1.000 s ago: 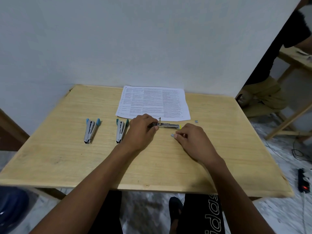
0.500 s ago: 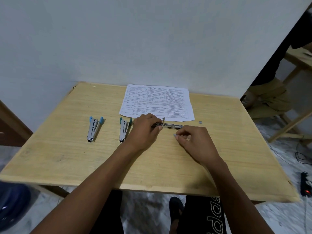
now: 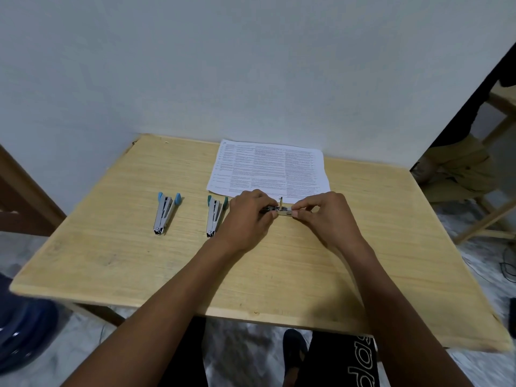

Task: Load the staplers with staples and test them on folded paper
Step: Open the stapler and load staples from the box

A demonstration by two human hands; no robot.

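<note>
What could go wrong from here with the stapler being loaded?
The right hand pinches a tiny staple strip at the channel of the open stapler; it could go in skewed or drop on the table. Its upright metal arm stands close to both hands' fingertips and might snap down on them. Only the left hand steadies the stapler, so it could slide.

Three staplers: a blue-tipped stapler [image 3: 164, 215], a teal-tipped stapler [image 3: 215, 216] and an opened stapler [image 3: 282, 210]. One printed sheet [image 3: 268, 169]. One wooden table [image 3: 279, 275]. Two hands: left hand [image 3: 248, 219], right hand [image 3: 326, 216]
</note>
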